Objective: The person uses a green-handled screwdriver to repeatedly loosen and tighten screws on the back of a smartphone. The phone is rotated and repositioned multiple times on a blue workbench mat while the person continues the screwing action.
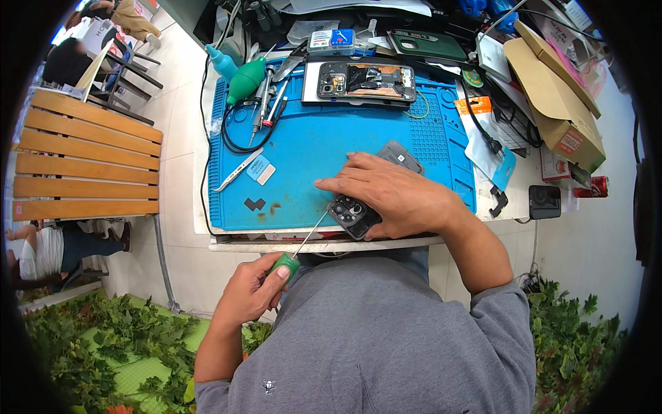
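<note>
My left hand (249, 288) is closed around the green handle of a thin-shafted metal tool (309, 234) just off the front edge of the table. The shaft slants up and right, its tip at the left edge of a dark phone back cover (353, 216). Over the middle of that cover lies my right hand (400, 192), gripping it, the thumb by its near end and the index finger stretched left. The camera rings show at the near end, and a grey far corner pokes out beyond the hand. My palm hides the rest.
On the blue mat (310, 152) lie tweezers (238, 170), a small card (261, 169) and dark pads (254, 204). Behind stand an opened phone (365, 82), a green air blower (246, 81) and several tools. Cardboard boxes (552, 103) and a cable (483, 127) crowd the right.
</note>
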A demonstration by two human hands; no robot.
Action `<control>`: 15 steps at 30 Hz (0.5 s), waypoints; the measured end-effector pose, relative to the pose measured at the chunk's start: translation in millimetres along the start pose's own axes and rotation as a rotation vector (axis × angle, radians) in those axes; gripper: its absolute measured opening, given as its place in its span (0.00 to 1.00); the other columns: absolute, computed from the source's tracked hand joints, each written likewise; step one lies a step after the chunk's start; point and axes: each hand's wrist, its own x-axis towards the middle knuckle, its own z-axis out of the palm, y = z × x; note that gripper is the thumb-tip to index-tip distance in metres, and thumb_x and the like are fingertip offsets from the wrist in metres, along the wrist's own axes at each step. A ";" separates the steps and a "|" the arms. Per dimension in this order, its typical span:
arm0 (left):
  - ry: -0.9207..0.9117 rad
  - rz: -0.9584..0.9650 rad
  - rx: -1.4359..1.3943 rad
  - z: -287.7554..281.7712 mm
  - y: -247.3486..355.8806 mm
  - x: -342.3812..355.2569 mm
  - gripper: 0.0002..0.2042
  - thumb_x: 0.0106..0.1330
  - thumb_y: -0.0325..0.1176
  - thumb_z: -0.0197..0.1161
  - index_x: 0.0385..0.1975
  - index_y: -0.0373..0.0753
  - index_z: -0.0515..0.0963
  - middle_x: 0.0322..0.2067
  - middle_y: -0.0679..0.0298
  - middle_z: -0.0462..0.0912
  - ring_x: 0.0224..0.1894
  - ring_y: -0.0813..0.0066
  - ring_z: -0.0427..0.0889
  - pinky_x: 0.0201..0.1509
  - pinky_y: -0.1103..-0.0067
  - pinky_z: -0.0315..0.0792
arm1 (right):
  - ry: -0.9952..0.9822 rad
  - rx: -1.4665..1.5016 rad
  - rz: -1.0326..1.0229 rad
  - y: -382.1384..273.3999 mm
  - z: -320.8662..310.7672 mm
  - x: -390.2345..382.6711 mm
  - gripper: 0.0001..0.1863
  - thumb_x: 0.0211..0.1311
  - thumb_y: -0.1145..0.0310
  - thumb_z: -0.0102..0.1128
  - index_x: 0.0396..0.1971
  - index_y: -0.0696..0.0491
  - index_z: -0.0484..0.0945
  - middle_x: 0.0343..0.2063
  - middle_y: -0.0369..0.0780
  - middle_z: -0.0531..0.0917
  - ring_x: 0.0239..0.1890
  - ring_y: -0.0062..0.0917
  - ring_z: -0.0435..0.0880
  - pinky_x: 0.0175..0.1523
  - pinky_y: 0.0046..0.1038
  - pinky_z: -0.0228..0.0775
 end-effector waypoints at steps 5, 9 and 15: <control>0.018 0.015 -0.009 3.2 -0.1 0.8 0.18 0.90 0.40 0.61 0.65 0.32 0.85 0.27 0.68 0.83 0.21 0.82 0.80 0.27 0.78 0.73 | 0.020 0.027 0.003 2.1 3.2 -1.7 0.59 0.38 0.76 0.90 0.79 0.54 0.75 0.62 0.43 0.86 0.68 0.42 0.79 0.80 0.41 0.73; 0.017 0.024 -0.041 4.9 -2.6 2.4 0.18 0.90 0.39 0.61 0.65 0.31 0.85 0.27 0.68 0.83 0.22 0.82 0.79 0.27 0.78 0.73 | 0.030 0.021 -0.016 3.4 3.1 -2.5 0.56 0.39 0.74 0.90 0.77 0.55 0.75 0.62 0.43 0.86 0.68 0.42 0.79 0.79 0.41 0.73; 0.027 0.009 -0.062 9.2 -3.3 2.9 0.19 0.91 0.42 0.59 0.64 0.31 0.84 0.31 0.65 0.84 0.22 0.83 0.79 0.26 0.80 0.73 | 0.058 0.030 -0.030 5.0 6.0 -4.1 0.54 0.40 0.72 0.90 0.75 0.56 0.77 0.62 0.44 0.86 0.68 0.43 0.79 0.78 0.41 0.73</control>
